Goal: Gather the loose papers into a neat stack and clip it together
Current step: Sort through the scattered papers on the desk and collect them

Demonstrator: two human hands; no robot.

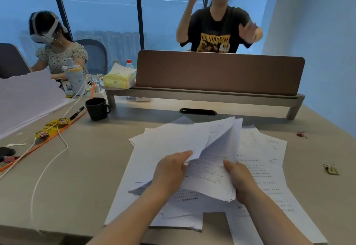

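Your left hand (170,169) pinches some raised white printed sheets (179,139), and your right hand (239,179) grips a thicker bundle (212,167) above the loose papers (269,169) on the beige table (77,177). The raised sheets fan unevenly; I think they may slip or crease if you loosen the grip

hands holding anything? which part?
Both hold papers: left hand pinches a sheet at its near corner; right hand grips a bundle by its near right edge.
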